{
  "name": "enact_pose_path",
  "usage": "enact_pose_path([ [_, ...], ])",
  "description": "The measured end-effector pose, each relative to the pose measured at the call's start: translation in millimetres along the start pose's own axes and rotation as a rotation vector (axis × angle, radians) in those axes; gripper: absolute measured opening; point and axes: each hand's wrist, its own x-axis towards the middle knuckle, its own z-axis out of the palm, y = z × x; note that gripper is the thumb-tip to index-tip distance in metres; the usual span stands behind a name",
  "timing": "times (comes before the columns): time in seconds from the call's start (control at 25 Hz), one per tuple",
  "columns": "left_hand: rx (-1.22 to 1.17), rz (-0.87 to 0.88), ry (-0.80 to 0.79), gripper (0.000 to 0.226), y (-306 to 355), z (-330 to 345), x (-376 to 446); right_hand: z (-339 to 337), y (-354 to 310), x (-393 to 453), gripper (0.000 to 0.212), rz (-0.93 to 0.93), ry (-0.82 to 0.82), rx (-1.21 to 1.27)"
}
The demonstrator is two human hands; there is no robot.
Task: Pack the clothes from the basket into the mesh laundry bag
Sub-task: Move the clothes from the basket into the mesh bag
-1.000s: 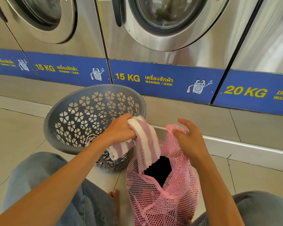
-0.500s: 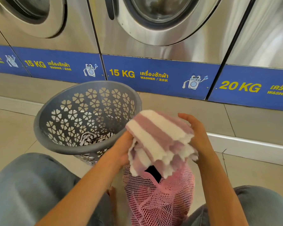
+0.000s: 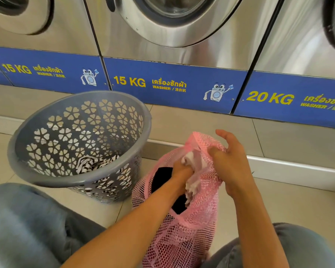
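A pink mesh laundry bag (image 3: 182,235) is seen standing on the floor between two knees in blue jeans (image 3: 27,219). Its mouth is held open. The far edge of the bag is pinched by the right hand (image 3: 230,163), with the thumb and curled fingers closed on the netting. The left hand (image 3: 182,169) is pushed down into the mouth of the bag. A pink and white striped cloth (image 3: 193,171) is gripped in it, with the fingers curled round the cloth. Most of the cloth is already inside the bag, and some of it is seen through the netting. Something black (image 3: 162,180) is also seen inside the bag.

A grey basket (image 3: 79,178) with flower-shaped holes is tipped toward the person, just to the left of the bag. A black and white striped piece of clothing (image 3: 93,165) is left at its bottom. Big silver washers (image 3: 182,45) with blue strips are lined up behind.
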Motion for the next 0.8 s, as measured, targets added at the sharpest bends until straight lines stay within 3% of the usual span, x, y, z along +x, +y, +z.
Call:
enact_pose_path([
  [0.08, 0.249, 0.347, 0.134, 0.03, 0.0, 5.9, 7.4, -1.1, 1.9, 2.5, 0.051, 0.002, 0.01, 0.006],
  [0.16, 0.526, 0.565, 0.036, 0.029, -12.1, 4.6, 9.0, 0.3, 4.5, 4.3, 0.051, 0.006, -0.002, 0.023],
  [0.24, 0.904, 0.507, -0.022, 0.05, -38.7, -1.9, 10.6, 1.5, 5.1, 4.8, 0.051, 0.007, -0.006, 0.026],
  [0.32, 1.138, 0.332, -0.065, 0.075, -60.9, -9.2, 14.2, 1.8, 5.3, 5.9, 0.05, 0.006, -0.008, 0.003],
  [0.44, 1.133, 0.144, -0.186, 0.091, -48.7, -20.4, 24.1, 4.1, 7.0, 7.4, 0.051, -0.002, -0.026, -0.028],
  [0.52, 1.147, 0.109, -0.274, 0.091, -19.6, -26.8, 19.5, 8.3, 7.8, 6.3, 0.05, -0.012, -0.048, -0.032],
  [0.64, 1.119, 0.229, -0.311, 0.076, 28.5, -44.3, 1.0, 20.3, 5.2, 5.4, 0.046, -0.001, -0.087, -0.044],
  [0.8, 0.95, 0.388, -0.208, 0.047, 93.5, -83.3, -45.9, 47.3, 4.8, 6.9, 0.042, -0.007, -0.124, -0.045],
])
